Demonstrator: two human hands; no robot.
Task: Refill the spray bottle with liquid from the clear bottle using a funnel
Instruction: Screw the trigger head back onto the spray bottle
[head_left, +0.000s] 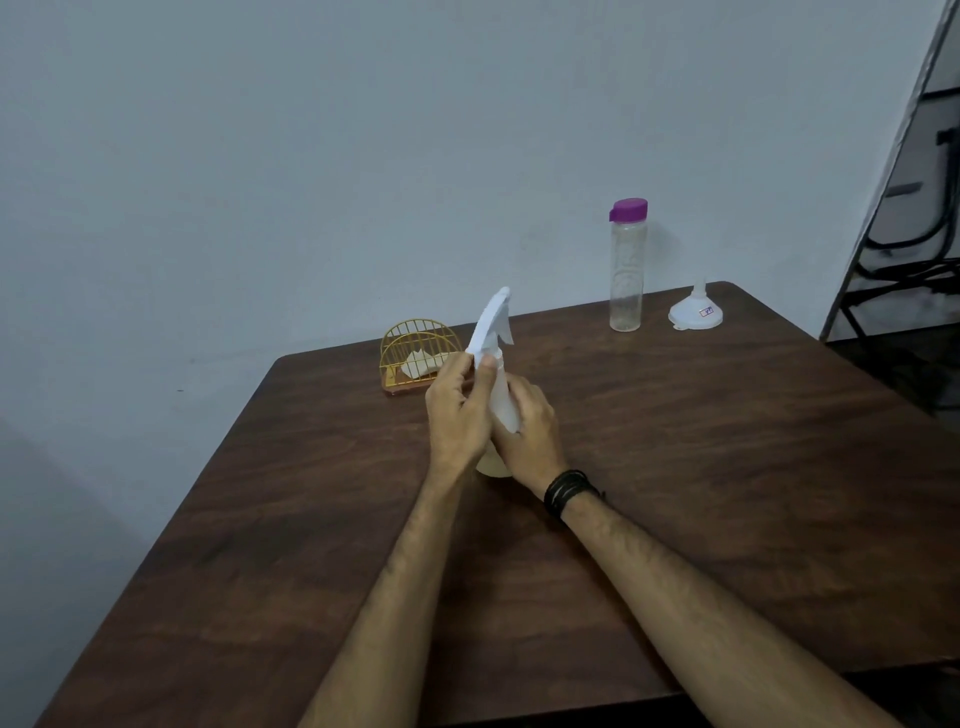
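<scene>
A white spray bottle (503, 387) stands in the middle of the dark wooden table (701, 467), its trigger head on top and tilted to the left. My left hand (457, 410) grips the collar just under the trigger head. My right hand (530, 426) wraps around the bottle's body lower down. A tall clear bottle (626, 275) with a purple cap stands upright at the table's far side. To its right a white funnel (696, 310) rests upside down, spout pointing up. Both are well out of my hands' reach at this moment.
A gold wire napkin holder (415, 358) with a napkin stands just behind my left hand. A plain wall runs behind the table. A dark metal frame (898, 208) leans at the far right past the table's edge.
</scene>
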